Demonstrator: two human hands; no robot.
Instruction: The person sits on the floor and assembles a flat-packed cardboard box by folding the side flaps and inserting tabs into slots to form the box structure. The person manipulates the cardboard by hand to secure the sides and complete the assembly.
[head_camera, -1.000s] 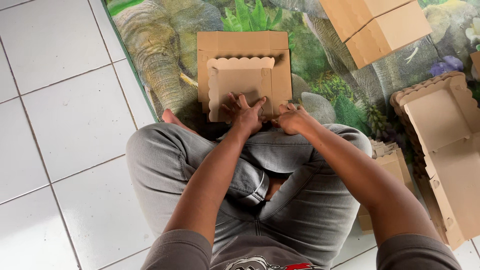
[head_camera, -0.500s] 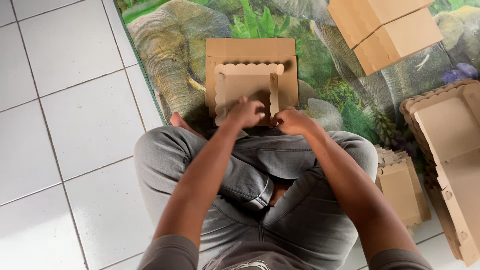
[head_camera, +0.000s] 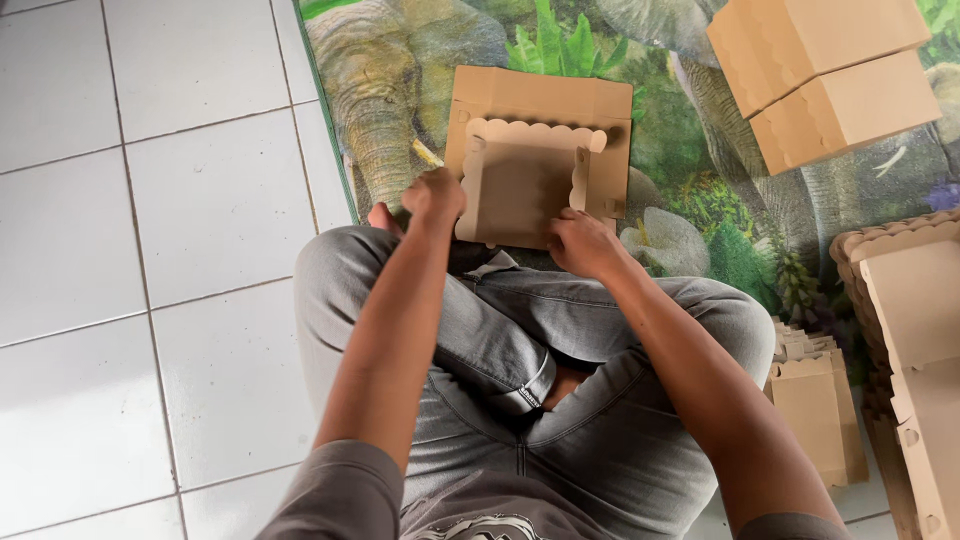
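A brown cardboard box (head_camera: 535, 150) with scalloped edges lies partly folded on a mat printed with an elephant, just beyond my crossed legs in grey trousers. Its side flaps stand up. My left hand (head_camera: 432, 195) grips the box's near left corner with curled fingers. My right hand (head_camera: 582, 243) holds the near right edge, fingers pressed on the cardboard beside the raised right flap.
Two finished cardboard boxes (head_camera: 825, 70) are stacked at the top right. Flat scalloped box blanks (head_camera: 915, 330) lie piled at the right edge, with smaller folded pieces (head_camera: 815, 405) by my right knee. White floor tiles (head_camera: 150, 250) spread to the left of the mat (head_camera: 380, 100).
My hands have moved apart from the middle of the box's near edge to its two corners, and the side flaps now stand upright.
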